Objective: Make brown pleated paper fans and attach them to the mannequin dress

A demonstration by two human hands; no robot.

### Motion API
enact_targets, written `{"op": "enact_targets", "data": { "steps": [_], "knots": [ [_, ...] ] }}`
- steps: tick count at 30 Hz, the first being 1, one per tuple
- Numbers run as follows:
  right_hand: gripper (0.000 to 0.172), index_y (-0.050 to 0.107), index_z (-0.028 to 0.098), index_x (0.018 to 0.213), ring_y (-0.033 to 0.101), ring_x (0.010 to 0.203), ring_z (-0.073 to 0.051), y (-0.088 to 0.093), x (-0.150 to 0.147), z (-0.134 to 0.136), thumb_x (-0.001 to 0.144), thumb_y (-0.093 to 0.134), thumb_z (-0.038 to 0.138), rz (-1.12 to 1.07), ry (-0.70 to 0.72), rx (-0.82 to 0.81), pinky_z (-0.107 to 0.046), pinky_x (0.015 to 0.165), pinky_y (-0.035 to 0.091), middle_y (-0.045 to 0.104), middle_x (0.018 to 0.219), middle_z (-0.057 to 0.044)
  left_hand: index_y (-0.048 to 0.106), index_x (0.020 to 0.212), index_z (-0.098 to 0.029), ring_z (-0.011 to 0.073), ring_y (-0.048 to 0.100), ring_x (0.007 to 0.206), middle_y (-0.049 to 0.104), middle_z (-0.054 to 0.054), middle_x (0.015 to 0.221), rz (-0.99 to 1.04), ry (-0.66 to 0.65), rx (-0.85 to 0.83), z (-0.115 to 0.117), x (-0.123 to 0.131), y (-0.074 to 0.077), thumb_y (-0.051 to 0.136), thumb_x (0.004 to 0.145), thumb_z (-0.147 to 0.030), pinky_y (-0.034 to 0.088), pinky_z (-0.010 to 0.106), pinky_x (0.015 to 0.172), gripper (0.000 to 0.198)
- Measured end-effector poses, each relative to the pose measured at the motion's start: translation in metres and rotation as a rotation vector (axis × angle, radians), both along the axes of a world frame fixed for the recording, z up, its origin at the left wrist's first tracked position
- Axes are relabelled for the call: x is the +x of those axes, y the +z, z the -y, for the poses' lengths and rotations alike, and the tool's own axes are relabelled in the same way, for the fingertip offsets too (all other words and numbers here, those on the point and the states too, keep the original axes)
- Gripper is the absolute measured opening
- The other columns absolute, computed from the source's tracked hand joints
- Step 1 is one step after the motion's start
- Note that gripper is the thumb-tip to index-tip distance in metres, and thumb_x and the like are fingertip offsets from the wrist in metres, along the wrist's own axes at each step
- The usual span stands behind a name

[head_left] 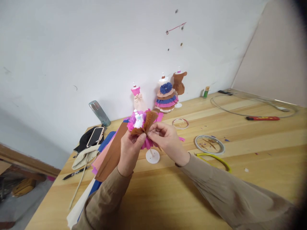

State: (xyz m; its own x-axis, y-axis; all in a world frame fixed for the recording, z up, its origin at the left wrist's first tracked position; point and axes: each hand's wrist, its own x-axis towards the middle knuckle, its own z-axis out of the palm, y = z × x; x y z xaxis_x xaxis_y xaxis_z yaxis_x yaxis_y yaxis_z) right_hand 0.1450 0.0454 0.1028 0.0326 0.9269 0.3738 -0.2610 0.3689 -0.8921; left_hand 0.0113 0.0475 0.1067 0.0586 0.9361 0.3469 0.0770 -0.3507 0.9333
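Observation:
My left hand (130,147) and my right hand (168,139) come together at a small white dress-form figure (138,120) on a round white base (153,156). Ruffled pink and purple crepe paper (146,145) surrounds its lower part. Between both thumbs and fingertips I pinch a gathered strip of brown crepe paper (150,120) against the figure's waist. Its upper end fans out above my fingers. My palms and several fingertips are hidden behind the paper.
Dressed miniature mannequins (166,99) stand against the wall. On the left lie sheets of brown crepe paper (112,153), a phone (95,136), a pen (75,172) and a leaning flask (99,112). Tape rings (197,145), paper scraps, a red cutter (262,118) and a glue stick (206,92) are on the right.

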Motion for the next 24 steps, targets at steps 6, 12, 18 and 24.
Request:
{"op": "enact_targets", "data": {
  "steps": [6,12,18,24],
  "knots": [
    [0.017,0.053,0.019,0.065,0.04,0.043,-0.007,-0.0072,-0.0024,-0.0048,0.067,0.068,0.027,0.045,-0.029,0.0,-0.022,0.041,0.033,0.046,0.049,0.007,0.062,0.088,-0.012,0.0133,0.058,0.071,0.06,0.001,0.073,0.007,-0.011,0.009,-0.0014,-0.0007,-0.0019,0.066,0.079,-0.029,0.048,0.024,0.067,0.019],
    [0.02,0.052,0.019,0.062,0.042,0.043,-0.008,-0.0075,-0.0023,-0.0063,0.068,0.068,0.03,0.023,0.024,0.011,-0.023,0.042,0.033,0.048,0.048,0.006,0.064,0.087,-0.013,0.0128,0.057,0.069,0.06,0.0,0.07,-0.001,-0.003,-0.005,-0.0036,-0.0008,-0.0045,0.065,0.08,-0.028,0.048,0.024,0.068,0.017],
    [0.018,0.056,0.018,0.067,0.046,0.043,-0.008,-0.007,-0.0002,-0.006,0.065,0.07,0.03,0.009,0.069,0.003,-0.024,0.043,0.037,0.049,0.049,0.006,0.065,0.087,-0.014,0.0136,0.058,0.068,0.063,0.001,0.071,0.036,-0.012,-0.015,-0.0014,-0.0016,-0.0063,0.066,0.08,-0.03,0.049,0.026,0.07,0.018],
    [0.015,0.057,0.019,0.067,0.045,0.04,-0.008,-0.009,-0.0014,-0.0076,0.069,0.067,0.029,0.029,0.058,0.024,-0.023,0.039,0.036,0.049,0.047,0.006,0.065,0.086,-0.013,0.0143,0.059,0.068,0.064,0.002,0.072,0.046,0.03,-0.022,0.0006,0.0017,-0.0035,0.069,0.077,-0.035,0.049,0.026,0.068,0.024]
  ]
}}
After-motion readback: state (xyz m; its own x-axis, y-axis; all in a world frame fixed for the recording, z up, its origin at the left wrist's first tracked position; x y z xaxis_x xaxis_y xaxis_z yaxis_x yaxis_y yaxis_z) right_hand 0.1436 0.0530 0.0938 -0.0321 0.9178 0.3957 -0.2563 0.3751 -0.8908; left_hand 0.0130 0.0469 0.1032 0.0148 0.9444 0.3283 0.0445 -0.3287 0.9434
